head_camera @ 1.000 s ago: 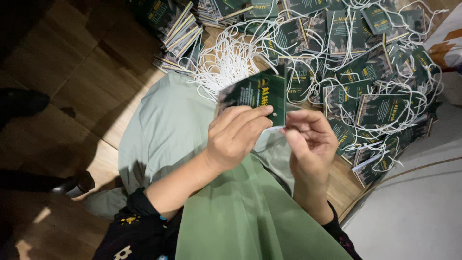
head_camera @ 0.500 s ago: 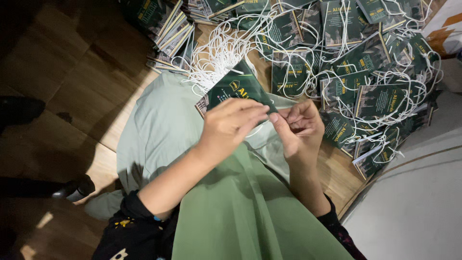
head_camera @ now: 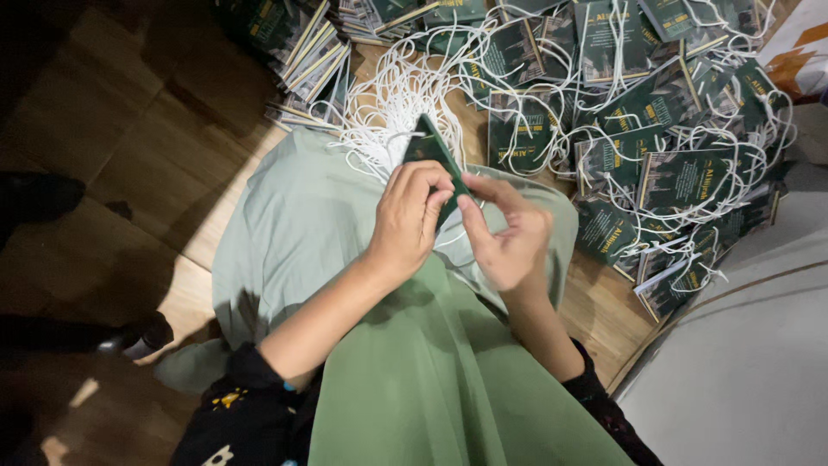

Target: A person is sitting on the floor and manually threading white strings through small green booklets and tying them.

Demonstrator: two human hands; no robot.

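My left hand (head_camera: 412,216) grips a small dark green card tag (head_camera: 431,151), now turned nearly edge-on above my lap. My right hand (head_camera: 509,233) is just to its right, thumb and forefinger pinched at the tag's lower edge, apparently on the thin white string there. Both hands hover over pale green cloth (head_camera: 293,224) that covers my knees. A tangle of white string loops (head_camera: 401,95) lies right behind the tag.
Several dark green tags with white strings (head_camera: 655,147) are spread over the wooden floor (head_camera: 138,147) to the upper right. Stacks of unstrung tags (head_camera: 306,52) stand at the upper left. A pale surface (head_camera: 750,362) fills the lower right; a dark shoe (head_camera: 34,194) is at far left.
The tag has turned from face-on to nearly edge-on in my left hand. My right hand has closed in on its lower edge. The camera view shifted slightly.
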